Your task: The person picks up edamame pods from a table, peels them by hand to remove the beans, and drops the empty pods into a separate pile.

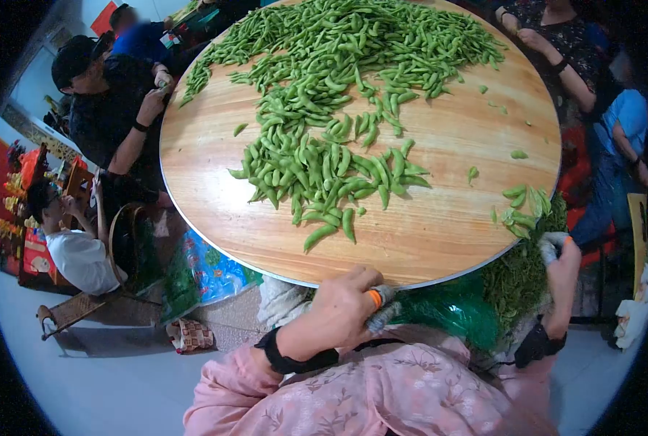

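Note:
My left hand (347, 304) is at the near edge of the round wooden table (425, 240), its fingers curled closed. An orange band and grey covering show on its digits; anything inside the grip is hidden. At the table's right edge, my right hand (561, 260) is bent closed beside a small group of green soybean pods (520, 211). Grey covering wraps its fingertips, and I cannot make out what they hold. A large heap of soybean pods (316, 94) spreads from the far side towards the middle, with loose pods at its near end.
Green plant trimmings (516, 280) and a green plastic bag (447, 309) lie below the table's near right edge. People sit around the table, including a person in a black cap (77, 62). A wooden chair (84, 309) stands at the left.

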Available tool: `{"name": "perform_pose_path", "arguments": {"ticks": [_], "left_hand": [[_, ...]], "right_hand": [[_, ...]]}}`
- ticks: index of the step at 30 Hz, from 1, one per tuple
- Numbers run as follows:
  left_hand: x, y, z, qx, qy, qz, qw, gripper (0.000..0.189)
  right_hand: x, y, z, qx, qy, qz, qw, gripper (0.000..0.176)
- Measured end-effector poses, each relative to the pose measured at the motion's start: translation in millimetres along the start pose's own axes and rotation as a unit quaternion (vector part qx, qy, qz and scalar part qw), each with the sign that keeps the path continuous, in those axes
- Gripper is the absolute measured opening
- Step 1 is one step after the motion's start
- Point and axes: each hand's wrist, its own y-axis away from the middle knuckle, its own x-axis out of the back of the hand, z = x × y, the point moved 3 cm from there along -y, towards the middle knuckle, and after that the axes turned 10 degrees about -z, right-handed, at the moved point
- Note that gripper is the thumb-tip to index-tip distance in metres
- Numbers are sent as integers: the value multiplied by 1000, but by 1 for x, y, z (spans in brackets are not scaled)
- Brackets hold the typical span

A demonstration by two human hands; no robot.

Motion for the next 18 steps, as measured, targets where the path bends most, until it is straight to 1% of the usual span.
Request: {"name": "perform_pose_path", "arguments": {"ticks": [1, 2, 4, 5, 6, 7, 8, 10, 12, 14, 15, 16, 17, 18], "left_hand": [[7, 1, -1, 25, -19, 51, 998, 29], [16, -3, -5, 27, -20, 50, 998, 29], [38, -13, -19, 77, -187, 62, 977, 24], [42, -15, -25, 76, -190, 63, 977, 24], [45, -19, -34, 82, -238, 51, 966, 20], [48, -24, -40, 87, -287, 40, 953, 16], [51, -27, -42, 83, -295, 47, 951, 16], [51, -31, -44, 91, -314, -12, 945, 12], [50, -33, -43, 94, -322, 4, 942, 10], [48, -34, -40, 75, -333, -11, 940, 10], [46, -33, -38, 75, -334, -10, 939, 10], [44, -31, -38, 105, -258, 2, 960, 9], [39, -27, -37, 136, -176, 11, 975, 11], [33, -23, -35, 167, -92, 18, 981, 16]], "right_hand": [[4, 3, 8, -19, -32, 23, 999, 18], [3, 3, 6, -19, -34, 21, 999, 18], [3, 8, -9, 0, -106, 104, 989, 15], [2, 9, -25, -11, -91, 74, 993, 12], [-2, 9, -32, -7, -93, 79, 992, 12], [-12, 8, -36, 13, -145, 24, 989, 12], [-22, 7, -42, 33, -195, -32, 980, 12], [-36, 8, -73, 103, -207, -80, 970, 13], [-58, 8, -91, 88, -269, -143, 949, 16], [-73, 8, -116, 62, -340, -211, 914, 20], [-79, 7, -126, 64, -340, -210, 914, 20], [-87, 5, -136, 81, -358, -244, 898, 21], [-94, 6, -144, 94, -375, -280, 879, 22], [-101, 7, -152, 86, -374, -284, 879, 22]]}}
